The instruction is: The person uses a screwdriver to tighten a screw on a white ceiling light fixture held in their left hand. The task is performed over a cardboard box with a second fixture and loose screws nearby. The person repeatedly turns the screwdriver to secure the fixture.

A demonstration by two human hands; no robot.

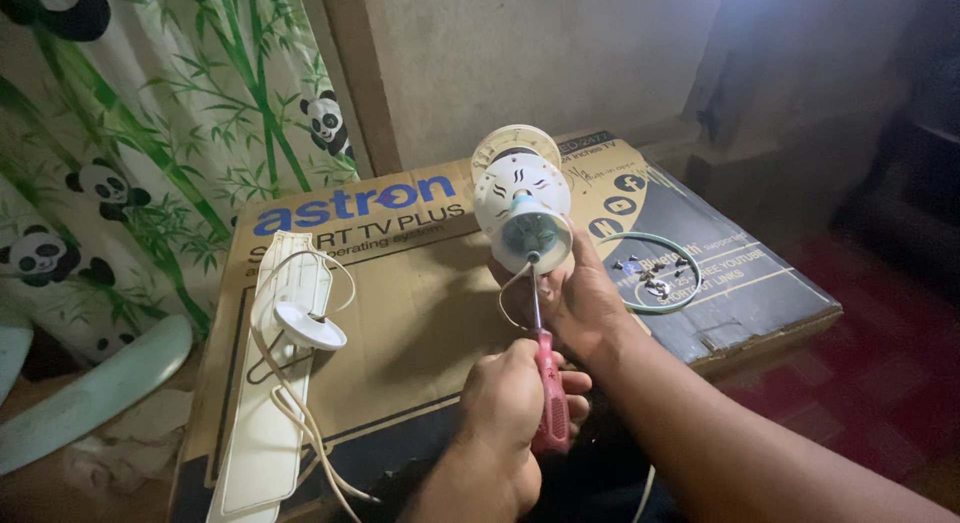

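At frame centre the right hand [590, 298] grips a white fan motor housing [522, 198]; the left hand [510, 393] drives a pink-handled screwdriver [548, 383] into it. Loose screws [655, 273] lie in a ring at right, so disassembly looks partway done.

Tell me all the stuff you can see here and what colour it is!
fan motor: one, white, held up over the box
screwdriver: one, pink handle, tip at the motor's front
cardboard box: one, brown with a dark end, lying flat as the work surface
ring: one, pale green, on the box's right end
screws: several, dark, inside the ring
cap: one, white, on the box's left part
cord: one, white, running down the box's left side
fan blade: one, pale green, left of the box
curtain: one, green and white with pandas, far left
left hand: grip shut on screwdriver
right hand: grip shut on fan motor
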